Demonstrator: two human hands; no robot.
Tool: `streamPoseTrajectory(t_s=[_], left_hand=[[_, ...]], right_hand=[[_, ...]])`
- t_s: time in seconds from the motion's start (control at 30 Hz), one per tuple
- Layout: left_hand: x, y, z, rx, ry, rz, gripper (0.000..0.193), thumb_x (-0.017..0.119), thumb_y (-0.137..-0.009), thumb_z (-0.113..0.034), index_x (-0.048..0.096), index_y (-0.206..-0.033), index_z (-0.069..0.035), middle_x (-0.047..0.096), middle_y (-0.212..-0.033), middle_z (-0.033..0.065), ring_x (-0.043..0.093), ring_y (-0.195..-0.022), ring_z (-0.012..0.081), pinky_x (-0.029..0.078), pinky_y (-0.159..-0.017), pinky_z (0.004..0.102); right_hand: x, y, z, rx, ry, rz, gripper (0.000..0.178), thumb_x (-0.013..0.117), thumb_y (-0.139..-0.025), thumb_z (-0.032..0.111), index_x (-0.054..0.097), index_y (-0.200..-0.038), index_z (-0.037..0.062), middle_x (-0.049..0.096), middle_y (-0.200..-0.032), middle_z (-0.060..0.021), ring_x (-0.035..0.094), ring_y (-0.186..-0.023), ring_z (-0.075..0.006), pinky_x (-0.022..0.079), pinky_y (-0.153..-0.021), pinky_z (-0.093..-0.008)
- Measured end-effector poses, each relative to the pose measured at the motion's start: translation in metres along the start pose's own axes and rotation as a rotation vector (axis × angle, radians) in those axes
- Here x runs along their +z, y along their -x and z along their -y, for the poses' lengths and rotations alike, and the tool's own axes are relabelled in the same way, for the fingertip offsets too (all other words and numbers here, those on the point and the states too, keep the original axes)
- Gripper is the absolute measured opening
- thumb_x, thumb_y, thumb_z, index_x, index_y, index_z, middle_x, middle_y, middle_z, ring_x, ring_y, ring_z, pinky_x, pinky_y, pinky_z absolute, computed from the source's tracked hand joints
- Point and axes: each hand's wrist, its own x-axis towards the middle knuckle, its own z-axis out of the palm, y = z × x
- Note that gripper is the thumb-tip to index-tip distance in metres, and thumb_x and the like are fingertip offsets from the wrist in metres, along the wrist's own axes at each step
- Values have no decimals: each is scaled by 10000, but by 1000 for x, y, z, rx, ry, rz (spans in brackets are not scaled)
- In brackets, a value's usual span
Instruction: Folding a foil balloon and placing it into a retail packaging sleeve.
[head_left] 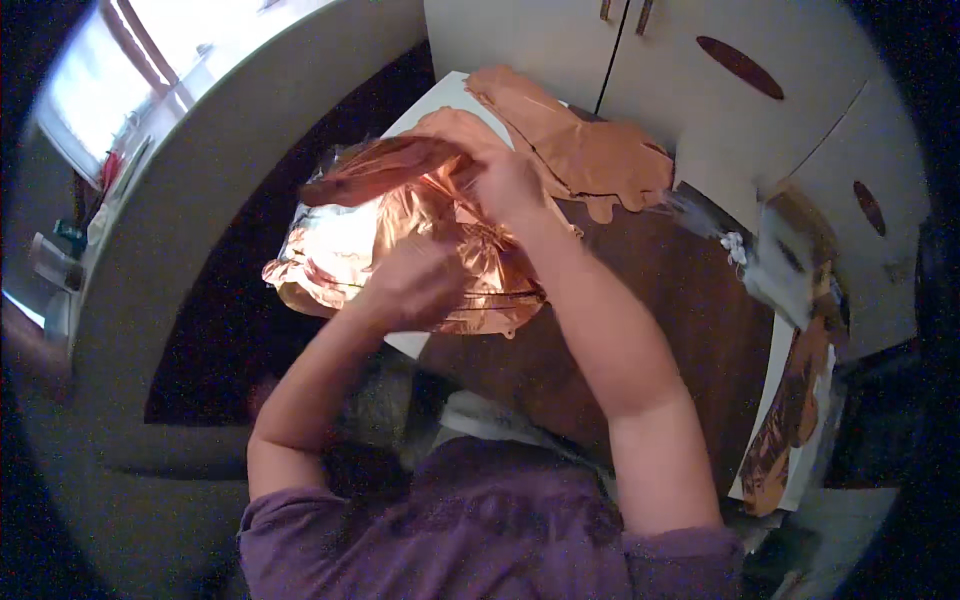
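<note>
One crumpled copper-coloured foil piece (410, 210), shiny and puckered.
It lies at the far left of the brown bench (710, 310), glaring white on its left side, dark lines crossing near its lower edge; any print is too blurred to read. The right hand (505, 185) grips its bunched upper part; the left hand (415, 280) curls against it, though whether it grips I cannot tell.

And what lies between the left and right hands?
Crumpled copper-coloured foil lies between the left hand and the right hand, in the head view.
</note>
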Motion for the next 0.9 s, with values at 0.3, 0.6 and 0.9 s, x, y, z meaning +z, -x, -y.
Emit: streamPoseTrajectory(t_s=[0.3, 0.6, 0.9], left_hand=[[112, -104, 95, -56, 217, -500, 395, 577, -858, -291, 575, -1197, -87, 548, -1251, 171, 479, -1198, 333, 375, -1008, 464], [200, -123, 175, -77, 580, -396, 348, 652, -796, -188, 615, -1115, -54, 617, -1122, 145, 587, -1040, 299, 458, -919, 397], [92, -131, 99, -35, 294, -651, 321, 640, -832, -127, 615, -1142, -49, 546, -1268, 192, 529, -1158, 368, 450, -968, 442]], right_hand=[[-62, 3, 15, -243, 372, 155, 127, 619, -797, 176, 670, -804, 60, 610, -673, -117, 589, -620, -280, 463, -618, -399], [-236, 148, 73, -813, 456, 430, 203, 656, -715, 155, 673, -909, 101, 656, -873, -23, 628, -796, -186, 483, -705, -344], [-331, 255, -34, -558, 775, 543, 273, 624, -714, 140, 659, -974, 64, 639, -1061, -93, 607, -1026, -292, 513, -885, -437]])
